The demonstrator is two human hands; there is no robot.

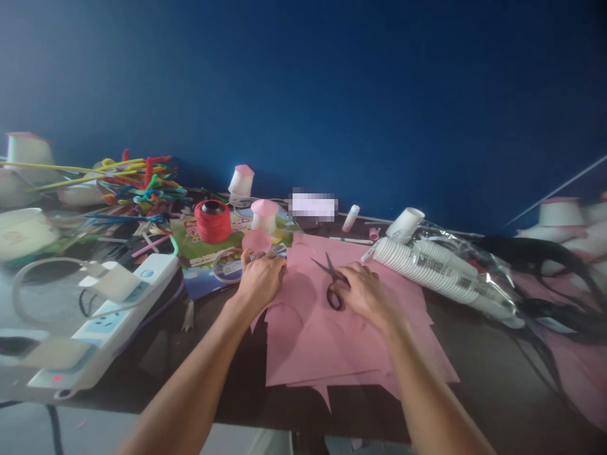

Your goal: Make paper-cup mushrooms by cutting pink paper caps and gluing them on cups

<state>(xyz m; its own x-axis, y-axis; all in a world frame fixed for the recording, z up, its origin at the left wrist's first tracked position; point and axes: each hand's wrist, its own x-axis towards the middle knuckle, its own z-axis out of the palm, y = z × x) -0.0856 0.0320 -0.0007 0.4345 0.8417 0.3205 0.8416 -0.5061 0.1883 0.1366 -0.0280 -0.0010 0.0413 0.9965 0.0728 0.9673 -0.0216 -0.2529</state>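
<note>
My right hand has its fingers closed on the dark handle of a pair of scissors. The blades point up and left, slightly apart, above pink paper sheets. Curved cut lines show in the stacked sheets. At the paper's left edge, my left hand lies palm down with bent fingers apart. Just beyond its fingertips is a pink paper disc; whether they touch it I cannot tell. Behind the disc stands a white paper cup with a pink cone top.
A red thread spool sits on a colourful packet. To the left are a power strip and pipe cleaners. Stacked paper cups lie right of the sheets. A glue stick stands near the blue wall.
</note>
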